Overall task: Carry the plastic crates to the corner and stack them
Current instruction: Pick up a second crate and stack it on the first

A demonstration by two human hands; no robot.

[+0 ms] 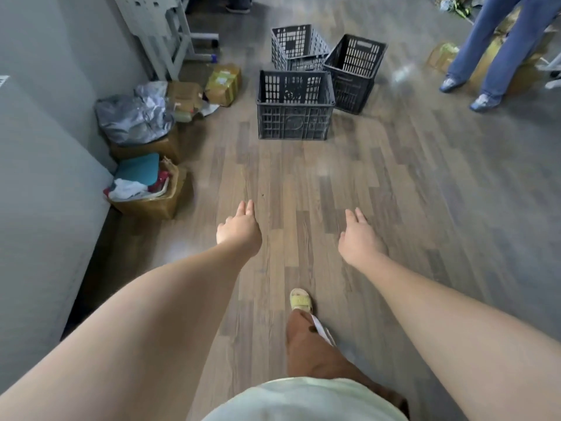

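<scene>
Both grips open & empty, left hand (239,227) + right hand (361,238) at mid-frame, well short of 3 crates (295,105) on floor upper center; prob light, rigid, grab by rim slots.

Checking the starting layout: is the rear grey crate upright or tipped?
Tipped: the rear grey crate lies on its side, its open mouth facing the camera.

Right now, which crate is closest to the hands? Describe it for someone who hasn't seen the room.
On the wood floor ahead stand three dark crates. The nearest crate sits squarely front-on, apart from the light grey crate and the angled black crate behind it.
</scene>
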